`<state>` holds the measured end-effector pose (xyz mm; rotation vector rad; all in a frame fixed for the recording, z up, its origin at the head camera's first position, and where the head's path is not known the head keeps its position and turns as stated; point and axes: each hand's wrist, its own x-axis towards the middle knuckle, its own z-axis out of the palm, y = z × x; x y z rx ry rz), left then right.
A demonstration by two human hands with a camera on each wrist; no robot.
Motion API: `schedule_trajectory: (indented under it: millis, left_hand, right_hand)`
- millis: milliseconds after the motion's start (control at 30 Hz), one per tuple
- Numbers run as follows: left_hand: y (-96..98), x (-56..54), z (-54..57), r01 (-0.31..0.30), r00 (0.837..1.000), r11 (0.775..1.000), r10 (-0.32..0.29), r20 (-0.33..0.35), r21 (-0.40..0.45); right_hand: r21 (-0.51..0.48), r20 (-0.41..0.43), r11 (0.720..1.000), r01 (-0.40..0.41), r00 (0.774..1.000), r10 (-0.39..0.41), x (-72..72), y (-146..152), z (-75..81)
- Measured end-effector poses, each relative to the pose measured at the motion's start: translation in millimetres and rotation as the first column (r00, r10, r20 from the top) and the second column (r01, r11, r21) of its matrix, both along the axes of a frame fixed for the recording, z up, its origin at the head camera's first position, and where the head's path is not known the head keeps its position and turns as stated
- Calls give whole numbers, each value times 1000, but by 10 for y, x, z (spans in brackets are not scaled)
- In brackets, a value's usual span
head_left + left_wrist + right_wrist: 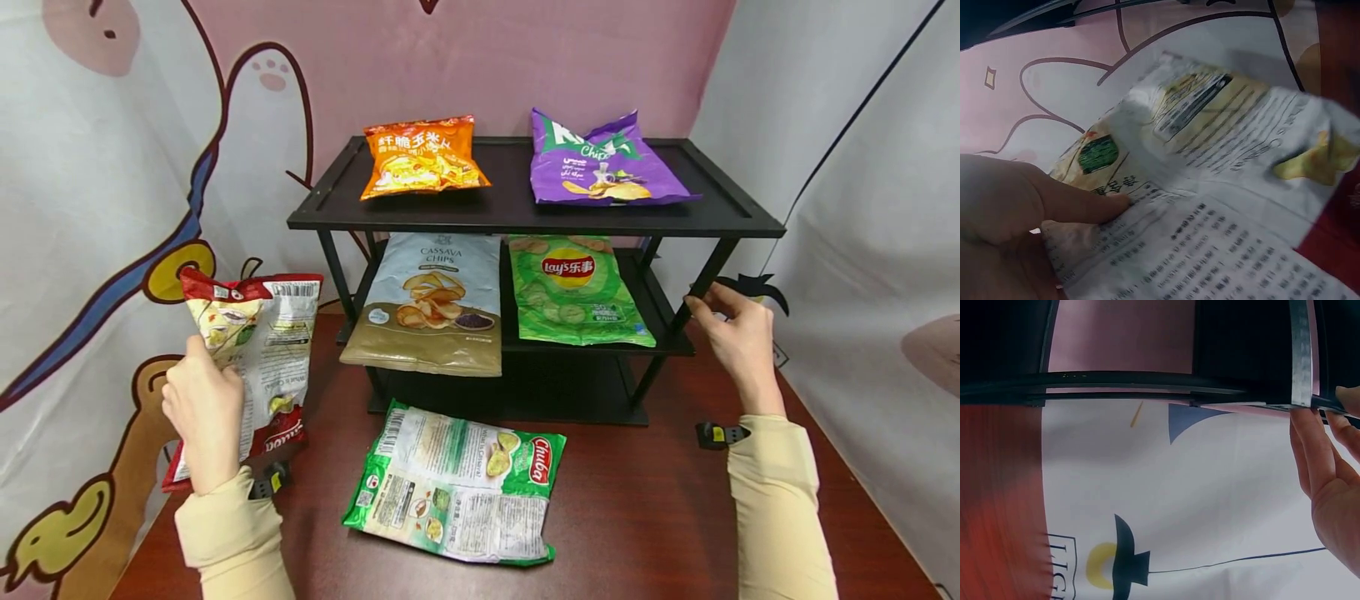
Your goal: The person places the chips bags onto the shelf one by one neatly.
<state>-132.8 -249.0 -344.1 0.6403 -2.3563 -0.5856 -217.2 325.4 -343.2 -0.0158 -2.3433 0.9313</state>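
From far off, I see the left hand (202, 404) gripping a red bag (285, 358), left of the black shelf (510, 187). The right hand (742, 337) pinches the shelf's leg (703, 282). 1 green bag (457, 487) lies on the table (637, 508).

We wear two pale yellow long sleeves: the left sleeve (232, 537) and the right sleeve (776, 492), each ending near the wrist. At each wrist we carry a small black unit with a yellow marking: left unit (270, 482), right unit (720, 435). Our left hand (201, 408) and right hand (738, 337) are bare.
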Motion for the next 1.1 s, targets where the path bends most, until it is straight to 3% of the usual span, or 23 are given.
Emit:
schedule_trajectory:
  millis: [200, 433, 733, 933, 1100]
  left_hand:
    - [15, -51, -20, -31, 996, 998, 26, -91, -55]
    - [36, -126, -186, 24, 984, 989, -49, -169, -149]
    - [101, -211, -328, 101, 984, 984, -120, -130, -148]
    - [106, -209, -446, 166, 985, 974, -172, -29, -154]
    - [116, -213, -468, 196, 980, 972, -192, 44, -129]
  right_hand:
    - [-10, 2, 1000, -16, 1000, 16, -3, 0, -3]
    - [-5, 6, 1000, 7, 1000, -7, -1, -14, -13]
    - [-15, -8, 1000, 4, 1000, -4, -2, -16, -10]
    - [-19, -10, 1000, -10, 1000, 10, -8, -18, -12]
    - [-18, -29, 1000, -11, 1000, 11, -23, -14, -11]
